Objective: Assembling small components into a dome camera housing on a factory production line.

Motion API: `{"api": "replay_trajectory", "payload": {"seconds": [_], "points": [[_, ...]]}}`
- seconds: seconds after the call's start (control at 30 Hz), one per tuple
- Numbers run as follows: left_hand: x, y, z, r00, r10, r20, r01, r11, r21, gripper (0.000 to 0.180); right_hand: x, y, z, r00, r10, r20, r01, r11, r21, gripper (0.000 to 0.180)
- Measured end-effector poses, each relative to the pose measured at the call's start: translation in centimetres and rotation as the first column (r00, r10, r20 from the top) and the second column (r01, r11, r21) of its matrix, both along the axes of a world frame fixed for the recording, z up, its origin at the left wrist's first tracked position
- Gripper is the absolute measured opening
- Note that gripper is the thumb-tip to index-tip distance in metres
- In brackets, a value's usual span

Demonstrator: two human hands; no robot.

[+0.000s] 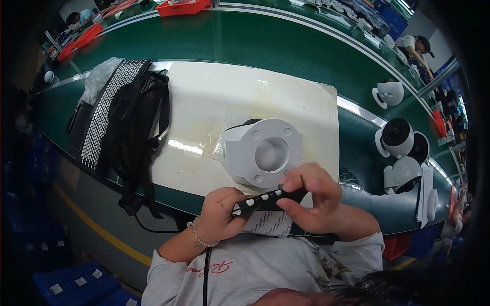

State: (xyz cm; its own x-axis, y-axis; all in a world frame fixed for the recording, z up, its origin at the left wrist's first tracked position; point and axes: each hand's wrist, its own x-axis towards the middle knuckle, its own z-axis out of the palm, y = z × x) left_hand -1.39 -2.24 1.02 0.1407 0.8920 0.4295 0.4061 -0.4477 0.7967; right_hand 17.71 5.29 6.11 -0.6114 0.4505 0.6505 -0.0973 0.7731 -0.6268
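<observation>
1. On the counter, a white board bears a white housing, its round recess facing up.
2. Just on the wearer's side of that housing, I see a black strip with white spots, held up in both hands.
3. The left hand has its grip closed around the strip's left end.
4. The right hand grips the other end between thumb and fingertips.
5. Left of the housing lies a black strapped bag; well to its right stand white camera units.
</observation>
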Motion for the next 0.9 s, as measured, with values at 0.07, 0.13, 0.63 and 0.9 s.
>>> {"api": "replay_trajectory", "payload": {"seconds": [0.07,0.13,0.63,0.9], "points": [[0.0,0.0,0.3,1.0,0.004,-0.025,-0.003,0.999,0.032,0.024,-0.5,-0.5,-0.4,0.999,0.007,-0.036,-0.005,0.998,0.061,0.07],[0.1,0.1,0.2,1.0,0.009,-0.014,-0.008,0.998,0.069,0.025,-1.1,-0.8,-0.1,1.0,0.015,-0.023,-0.013,0.996,0.086,0.07],[0.2,0.3,0.5,0.999,-0.006,0.035,0.006,1.0,0.014,0.029,-0.8,-0.2,-1.2,0.996,0.092,-0.005,-0.078,0.871,0.485,0.019],[-0.1,-0.1,0.2,0.993,-0.014,0.114,0.011,1.0,0.028,0.015,-0.2,3.9,0.5,0.988,-0.107,-0.109,0.098,0.992,-0.081,0.081]]}}
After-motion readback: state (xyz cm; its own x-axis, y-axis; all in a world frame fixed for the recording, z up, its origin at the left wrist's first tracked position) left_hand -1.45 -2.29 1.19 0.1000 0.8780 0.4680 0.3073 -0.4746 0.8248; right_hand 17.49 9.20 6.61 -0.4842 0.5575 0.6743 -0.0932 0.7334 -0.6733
